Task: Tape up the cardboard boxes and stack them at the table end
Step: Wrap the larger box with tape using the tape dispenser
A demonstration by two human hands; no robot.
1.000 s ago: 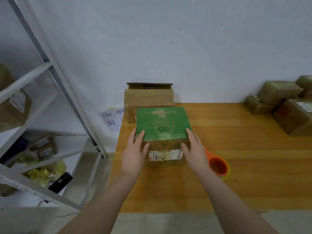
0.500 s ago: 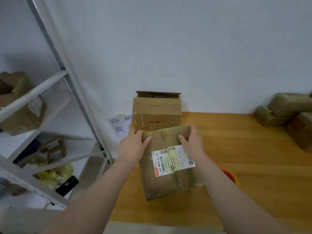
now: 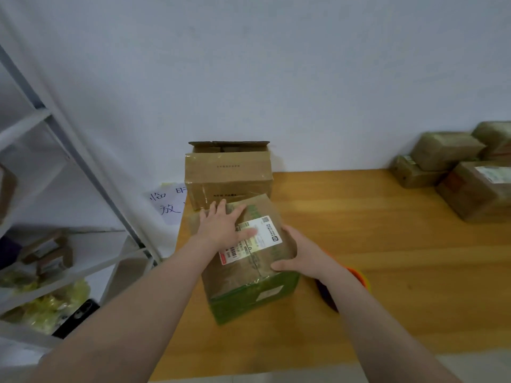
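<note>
Single head-worn wide-angle view, facing forward and down, close above wooden table, toward white wall; metal shelving at left edge.

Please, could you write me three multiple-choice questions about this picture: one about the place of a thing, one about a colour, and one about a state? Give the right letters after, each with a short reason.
1. Where does the open brown box stand?
A. On the shelf
B. Behind the labelled box, by the wall
C. On the floor

2. What colour is the labelled box's side nearest the camera?
A. Red
B. White
C. Green

3. How does the left hand lie?
A. Flat on the labelled box's top
B. Curled round a tape roll
C. Hanging beside the table

Answers:
1 B: it stands at the far edge of the table, flaps up, by the wall.
2 C: the near side below the brown top is green.
3 A: it lies straight on the top, thumb over the shipping label.
</note>
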